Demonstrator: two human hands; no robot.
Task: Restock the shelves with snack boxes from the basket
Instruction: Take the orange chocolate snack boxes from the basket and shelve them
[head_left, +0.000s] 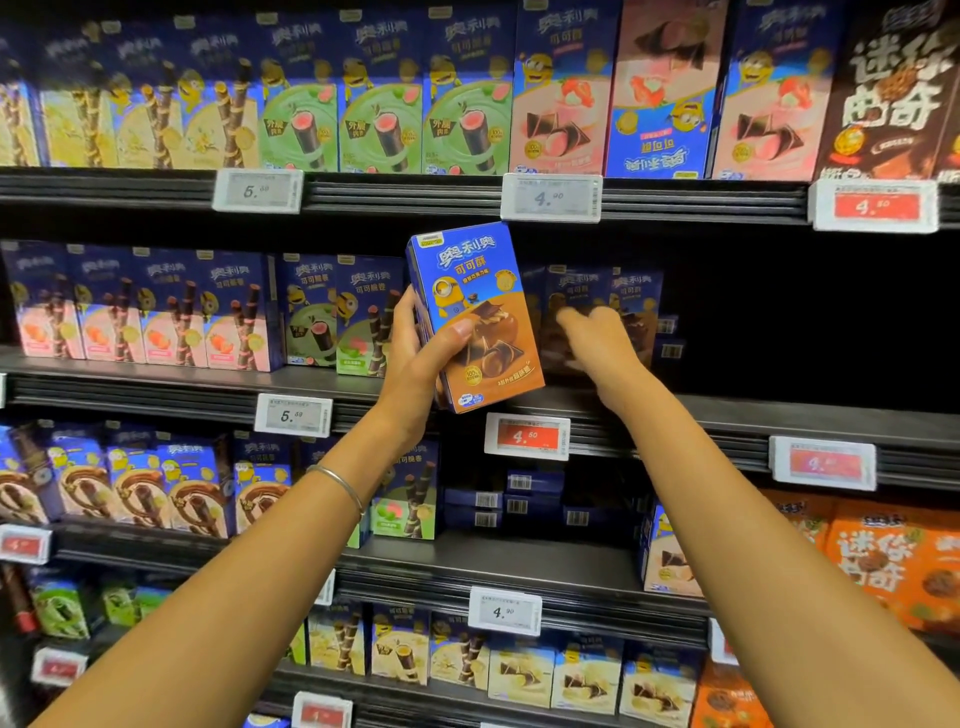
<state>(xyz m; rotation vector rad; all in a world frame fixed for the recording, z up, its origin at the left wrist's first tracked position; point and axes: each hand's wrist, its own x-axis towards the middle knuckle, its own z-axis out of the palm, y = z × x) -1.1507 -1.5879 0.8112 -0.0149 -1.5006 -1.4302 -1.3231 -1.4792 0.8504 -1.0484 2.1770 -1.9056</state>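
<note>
Left hand (415, 358) — thumb across snack box (475, 317) front.

Your right hand (592, 332) is blurred, so you cannot tell whether its fingers touch or grip the brown boxes (631, 306) behind it. The snack box (475, 317) hides the fingers of your left hand (415, 353); only the thumb shows. Both forearms (208, 597) run off the bottom edge.

Blue-and-brown snack box (475, 317) upright, slightly tilted, before the middle shelf (727, 410).
</note>
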